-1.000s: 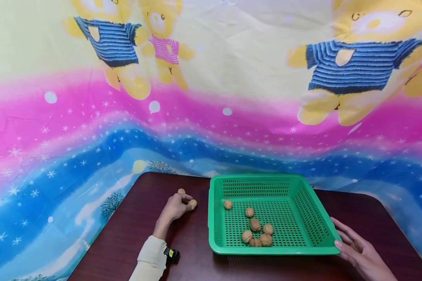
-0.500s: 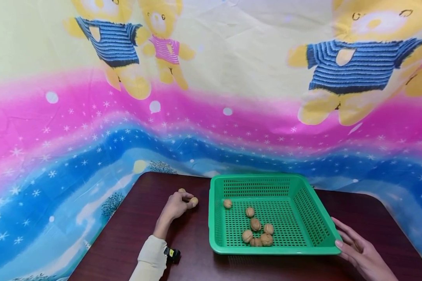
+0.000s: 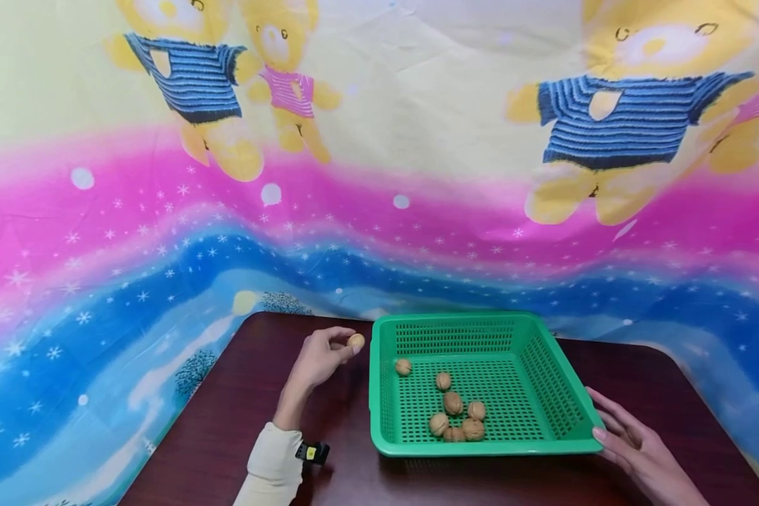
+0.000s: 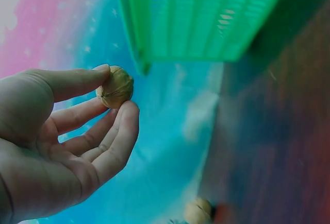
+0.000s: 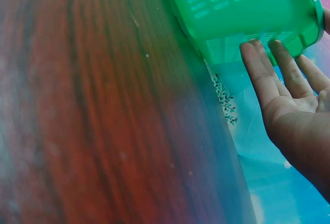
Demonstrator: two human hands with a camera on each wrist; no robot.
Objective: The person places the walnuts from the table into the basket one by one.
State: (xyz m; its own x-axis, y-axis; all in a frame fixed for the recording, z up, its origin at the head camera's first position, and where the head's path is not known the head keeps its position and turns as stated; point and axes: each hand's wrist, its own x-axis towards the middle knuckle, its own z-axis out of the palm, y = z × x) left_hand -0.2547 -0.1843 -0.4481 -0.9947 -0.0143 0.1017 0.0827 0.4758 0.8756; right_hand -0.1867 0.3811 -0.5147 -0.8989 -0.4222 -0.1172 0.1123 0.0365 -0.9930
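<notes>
My left hand (image 3: 319, 358) pinches a walnut (image 3: 356, 341) between thumb and fingertips, just left of the basket's rim. From the left wrist view, the same walnut (image 4: 115, 87) shows a ridged tan shell, with the fingers curved below it. Another walnut (image 4: 198, 211) lies on the table there; in the head view the left hand hides it. A green plastic basket (image 3: 481, 448) holds several walnuts, most near its front. At its right front corner my right hand (image 3: 639, 450) rests, thumb at the rim and nearly straight fingers (image 5: 291, 74) against the outer wall.
The dark wooden table (image 3: 228, 436) has rounded far corners. Behind it hangs a cloth (image 3: 417, 140) printed with bears and snowflakes. A small black device (image 3: 313, 453) is worn on the left wrist.
The left hand has lifted the walnut off the table and moved it up and right, close to the basket's rim. The right hand stays at the basket's corner.
</notes>
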